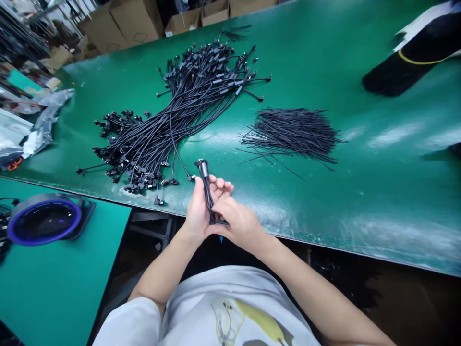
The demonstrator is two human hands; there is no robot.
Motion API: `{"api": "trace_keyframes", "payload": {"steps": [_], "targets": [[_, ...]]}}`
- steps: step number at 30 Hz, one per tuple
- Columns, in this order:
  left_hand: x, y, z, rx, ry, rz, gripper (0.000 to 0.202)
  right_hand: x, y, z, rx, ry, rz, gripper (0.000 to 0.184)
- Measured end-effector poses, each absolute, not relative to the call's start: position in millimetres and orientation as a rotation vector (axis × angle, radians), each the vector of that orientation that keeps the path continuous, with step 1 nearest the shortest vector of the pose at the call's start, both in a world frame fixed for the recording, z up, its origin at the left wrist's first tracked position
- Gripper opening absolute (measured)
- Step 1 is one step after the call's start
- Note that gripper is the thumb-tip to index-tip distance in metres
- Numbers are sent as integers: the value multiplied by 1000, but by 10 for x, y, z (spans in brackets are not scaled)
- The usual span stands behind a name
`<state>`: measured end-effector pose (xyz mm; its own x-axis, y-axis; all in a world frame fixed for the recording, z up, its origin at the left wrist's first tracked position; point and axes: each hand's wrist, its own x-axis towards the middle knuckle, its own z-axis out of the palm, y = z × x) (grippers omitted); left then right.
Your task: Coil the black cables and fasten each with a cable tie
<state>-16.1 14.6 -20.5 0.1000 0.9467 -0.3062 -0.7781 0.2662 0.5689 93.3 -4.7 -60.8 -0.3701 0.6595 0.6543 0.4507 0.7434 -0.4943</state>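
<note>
A folded black cable with a grey sleeve and a dark connector at its top end lies lengthwise in my left hand. The left thumb rests along it, and the fingers curl behind. My right hand closes its thumb and fingers on the lower part of the same cable; the exact fingertip contact is partly hidden. Just beyond my hands, a large heap of black cables with small plugs at both ends spreads across the green table. To the right of that heap lies a pile of thin black ties.
The green table has its front edge just under my wrists. A black bundle with a yellow band lies at the right. Lower left, a purple-rimmed round device sits on another green surface. Cardboard boxes stand behind the table.
</note>
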Motion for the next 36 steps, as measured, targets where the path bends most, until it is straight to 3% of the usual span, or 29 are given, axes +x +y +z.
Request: {"api": "trace_keyframes", "payload": {"steps": [8, 13, 24, 28, 32, 36], "targets": [[-374, 306, -223, 385, 848, 1233, 45, 883, 13, -559, -898, -2333, 164, 24], [-434, 356, -152, 405, 865, 1267, 23, 908, 49, -593, -807, -2349, 27, 16], [-306, 479, -191, 225, 1024, 1242, 32, 915, 104, -605, -649, -2432, 201, 29], [-409, 567, -98, 238, 947, 1275, 27, 909, 67, -570, -830, -2286, 613, 8], [-421, 578, 25, 346, 843, 1430, 31, 841, 50, -513, -985, -1565, 1435, 37], [-318, 498, 11, 474, 827, 1495, 24, 707, 76, -508, -975, -1116, 1804, 27]]}}
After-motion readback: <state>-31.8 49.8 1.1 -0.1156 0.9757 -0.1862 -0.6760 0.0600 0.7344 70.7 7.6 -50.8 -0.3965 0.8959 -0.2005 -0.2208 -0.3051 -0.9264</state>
